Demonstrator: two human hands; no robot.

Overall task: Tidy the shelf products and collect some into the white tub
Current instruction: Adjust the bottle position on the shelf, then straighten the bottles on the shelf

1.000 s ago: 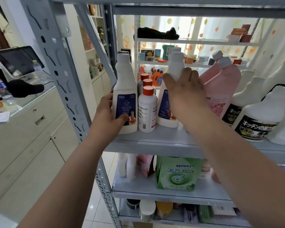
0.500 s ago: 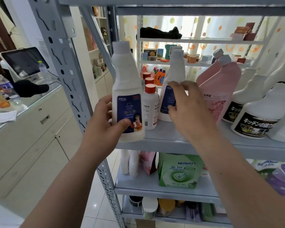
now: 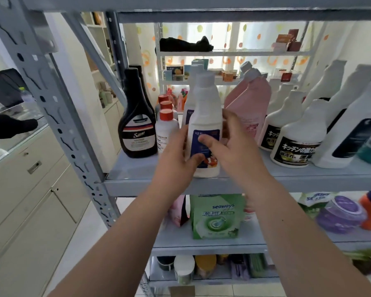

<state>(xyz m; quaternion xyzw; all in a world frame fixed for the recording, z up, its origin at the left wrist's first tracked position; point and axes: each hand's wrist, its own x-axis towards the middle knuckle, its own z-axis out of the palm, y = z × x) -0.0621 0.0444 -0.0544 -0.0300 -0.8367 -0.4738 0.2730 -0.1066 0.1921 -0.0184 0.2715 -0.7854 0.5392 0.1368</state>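
1. Gripping the white bottle (image 3: pixel 205 103) from its left, the left hand (image 3: pixel 176 161) lays its thumb across the label.
2. The right hand (image 3: pixel 239 151) clasps its other side, thumb on the label.
3. It stands upright between both hands, at the shelf's (image 3: pixel 137 168) front edge.

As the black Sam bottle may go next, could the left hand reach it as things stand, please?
Likely yes, once freed: the left hand grips the white blue-labelled bottle, as does the right hand. The Sam bottle stands just to its left near the shelf front, nothing before it.
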